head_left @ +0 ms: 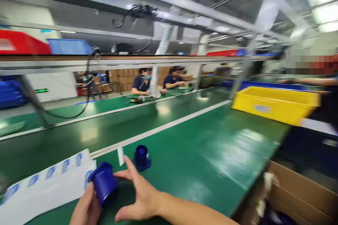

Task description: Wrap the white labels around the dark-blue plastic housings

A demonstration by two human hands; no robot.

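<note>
My left hand [87, 205] is closed on a dark blue plastic cup-shaped part [105, 182] with a flanged rim, held tilted over the green table. To its right, my right hand [139, 195] is open, thumb and fingers spread apart, with nothing between them. A second blue flanged part [142, 158] stands on the table just beyond my right fingertips. A small white strip [120, 155] is by my right index finger; whether the finger touches it I cannot tell. Left of the held part lies a white sheet of blue-printed labels [50, 188].
A yellow bin [274, 103] sits at the table's far right. An open cardboard box [301, 193] is below the right edge. A shelf [158, 59] with red and blue bins runs above the green conveyor belt [126, 112]. Several people work around the tables.
</note>
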